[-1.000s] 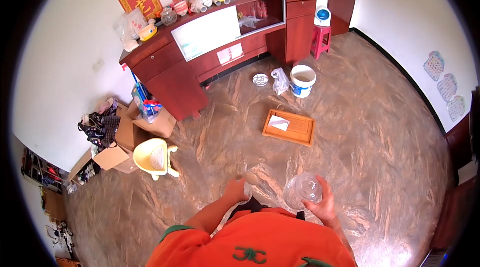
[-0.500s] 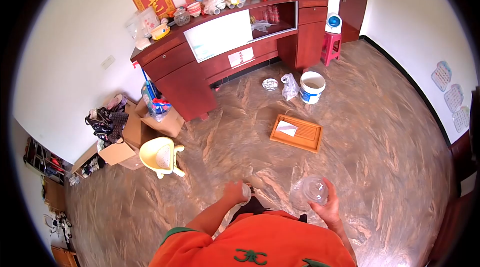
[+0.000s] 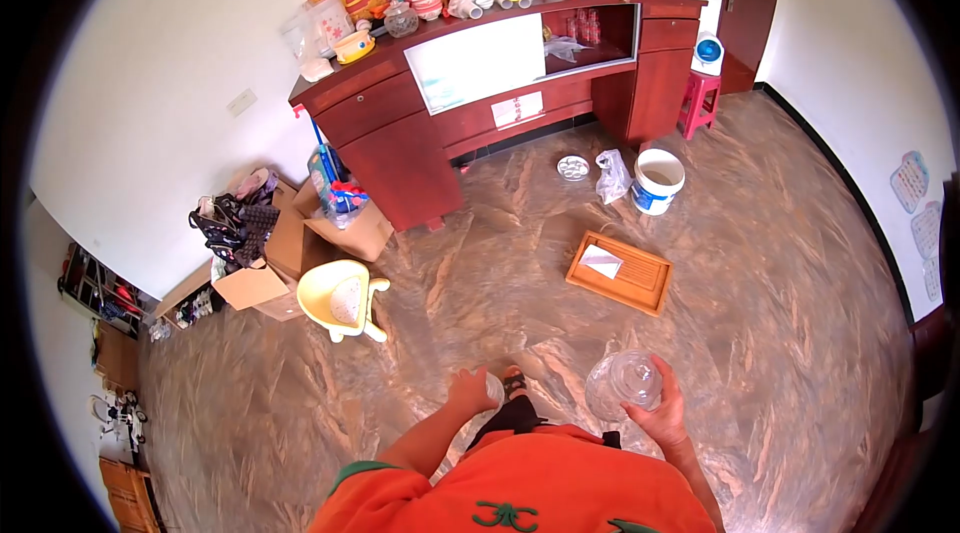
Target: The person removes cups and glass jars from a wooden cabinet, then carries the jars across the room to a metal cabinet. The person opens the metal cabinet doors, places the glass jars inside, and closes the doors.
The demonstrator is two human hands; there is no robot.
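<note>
My right hand [image 3: 660, 408] grips a clear see-through jar [image 3: 632, 380] from its right side, thumb and fingers wrapped round it. The jar is held out over the floor; whether it is glass or plastic I cannot tell. My left hand [image 3: 470, 391] is closed round a small clear, whitish round piece [image 3: 494, 389], mostly hidden behind the fingers. Both hands are held in front of my body, apart from each other. A sandalled foot [image 3: 514, 383] shows just right of my left hand.
Ahead on the floor lie a wooden tray [image 3: 655, 281] with a white paper [image 3: 601, 261] on it, a white bucket [image 3: 657, 195], a plastic bag [image 3: 612, 178] and a round metal dish [image 3: 572, 168]. A yellow child's chair [image 3: 318, 288] and cardboard boxes [image 3: 360, 231] stand left. A red cabinet [image 3: 400, 168] lines the back.
The view has swung left, so the room's things sit farther right. A sandalled foot shows more clearly beside my left hand. Both hands keep their hold.
</note>
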